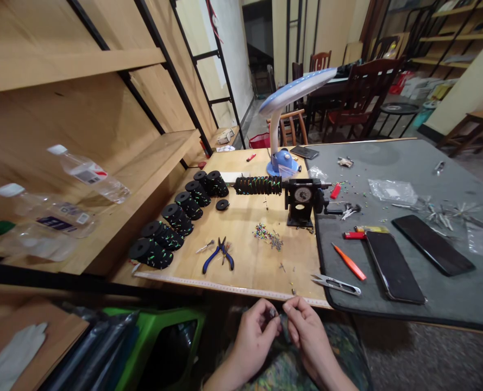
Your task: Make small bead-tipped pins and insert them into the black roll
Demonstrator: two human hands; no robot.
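Both hands are low in front of the table edge, over my lap. My left hand (254,332) and my right hand (306,331) meet fingertip to fingertip, each pinching a tiny dark piece (274,313) that is too small to name. On the wooden board (241,217) above them lie a pile of small coloured pins (267,234), blue-handled pliers (219,255) and rows of black spools (176,217). A black winding tool (302,201) carries a rod of black discs (258,185).
A grey mat (428,179) to the right holds two dark phones (394,266), thread snips (336,283), an orange tool (349,262), lighters and plastic bags. A blue desk lamp (284,157) stands behind. Water bottles (90,174) lie on the left shelf. A green bin (160,342) sits below.
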